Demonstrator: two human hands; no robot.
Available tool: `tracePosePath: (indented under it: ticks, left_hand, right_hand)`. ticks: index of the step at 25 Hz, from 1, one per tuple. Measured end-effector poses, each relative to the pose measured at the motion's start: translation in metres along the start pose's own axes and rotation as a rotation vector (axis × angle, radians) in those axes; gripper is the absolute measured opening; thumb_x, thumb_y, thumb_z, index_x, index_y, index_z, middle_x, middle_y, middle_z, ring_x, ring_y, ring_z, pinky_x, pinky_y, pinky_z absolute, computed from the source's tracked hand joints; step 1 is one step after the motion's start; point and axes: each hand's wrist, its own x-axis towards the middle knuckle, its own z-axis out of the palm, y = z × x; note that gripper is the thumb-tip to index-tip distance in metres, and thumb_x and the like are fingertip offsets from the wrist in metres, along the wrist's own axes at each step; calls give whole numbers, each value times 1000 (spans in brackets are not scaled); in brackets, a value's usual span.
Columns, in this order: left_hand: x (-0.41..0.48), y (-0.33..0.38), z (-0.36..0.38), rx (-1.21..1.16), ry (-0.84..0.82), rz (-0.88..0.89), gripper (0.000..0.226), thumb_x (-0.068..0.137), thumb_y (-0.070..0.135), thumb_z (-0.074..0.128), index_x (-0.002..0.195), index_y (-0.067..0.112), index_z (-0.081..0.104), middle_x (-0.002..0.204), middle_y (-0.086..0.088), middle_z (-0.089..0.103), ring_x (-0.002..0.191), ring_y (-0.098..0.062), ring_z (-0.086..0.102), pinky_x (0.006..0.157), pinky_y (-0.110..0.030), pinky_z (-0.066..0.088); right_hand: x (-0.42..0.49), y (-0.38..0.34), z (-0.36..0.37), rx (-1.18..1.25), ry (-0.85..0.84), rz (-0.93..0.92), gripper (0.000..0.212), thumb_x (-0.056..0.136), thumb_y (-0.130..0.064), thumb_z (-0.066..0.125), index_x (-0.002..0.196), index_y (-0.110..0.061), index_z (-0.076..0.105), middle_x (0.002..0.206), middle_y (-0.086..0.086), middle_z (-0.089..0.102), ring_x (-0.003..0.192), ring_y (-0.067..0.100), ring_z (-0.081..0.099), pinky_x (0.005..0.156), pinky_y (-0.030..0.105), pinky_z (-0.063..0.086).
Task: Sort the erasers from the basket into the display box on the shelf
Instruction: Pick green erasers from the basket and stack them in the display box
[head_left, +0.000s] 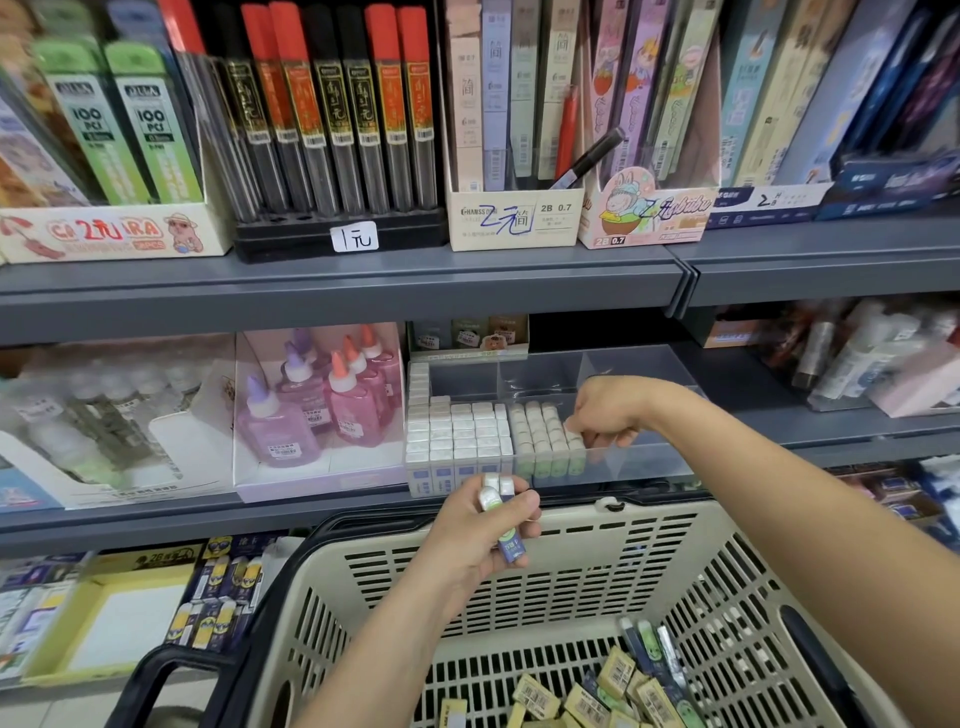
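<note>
Clear box (639, 467) on shelf (260, 514) holds packed eraser rows (462, 431), right hand (608, 410) pinching an end eraser (571, 435); basket (571, 519) below holds loose erasers (613, 691); left hand (478, 535) grips spare erasers (498, 499) above it; glue bottles (332, 410) adjoin box.

The left hand (483, 530) is raised, fingers and thumb curled round a few erasers (511, 543). The right hand (605, 415) reaches forward on an outstretched arm, knuckles up, fingers curled downward.
</note>
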Motion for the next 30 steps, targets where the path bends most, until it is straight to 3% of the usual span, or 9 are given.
tracePosePath:
  ticks: [3,8,13,16,19,22,25,27,30]
  left_hand:
    - [1,1,2,-10,-4,-3,19,80,17,72,94,16,60,73,-1,69,66,-13,65,50,-24,49]
    - [-1,5,6,-102,-39,-8,15,83,11,68,96,13,60,76,-5,69,68,-17,66,51,-26,49]
    - [-1,8,10,-199,-128,-21,29,86,-13,46,106,5,57,80,-11,70,73,-25,67,60,-33,55]
    - [-1,12,16,-155,-163,2,30,82,-3,61,109,7,55,81,-8,73,74,-20,70,64,-31,57]
    - [1,15,22,-118,-150,19,35,71,8,69,105,9,58,81,-6,73,74,-19,70,63,-30,57]
    - [4,14,29,-48,-103,41,24,79,6,67,101,11,59,80,-4,73,73,-17,70,62,-28,56]
    - [8,16,32,-53,-50,67,20,82,14,65,101,11,59,84,-5,74,78,-17,71,65,-26,56]
    - [12,18,26,-101,31,53,12,88,9,60,100,9,60,82,-6,73,78,-19,71,64,-26,57]
    - [14,21,16,-120,82,25,15,89,-1,53,100,6,61,77,-7,72,75,-19,71,61,-26,56]
  right_hand:
    - [-1,0,-1,47,-23,18,28,93,-14,46,103,5,63,93,17,72,73,21,54,48,21,34]
    - [-10,2,2,-4,55,-24,29,98,-18,40,106,0,62,100,8,70,82,15,63,56,21,47]
    - [-40,11,-2,-188,336,-266,31,94,-12,38,113,-8,62,114,3,67,106,20,60,86,29,45]
    - [-63,14,20,-111,332,-517,24,92,-23,51,114,-24,63,100,-8,68,90,6,61,76,18,41]
    - [-74,16,42,141,271,-595,21,88,-32,61,108,-27,65,82,-7,67,68,3,63,69,27,54]
    - [-70,19,43,310,310,-555,7,83,-26,67,89,-23,66,71,-2,68,58,4,63,69,33,56]
    - [-64,25,30,422,262,-523,5,80,-18,71,80,-17,66,68,2,71,59,6,65,61,23,53]
    - [-58,32,11,486,345,-486,7,79,-17,72,76,-15,67,67,-1,72,65,8,68,54,19,49]
    - [-39,35,-13,458,585,-382,9,79,-19,73,75,-15,66,69,-1,72,72,15,68,65,26,53]
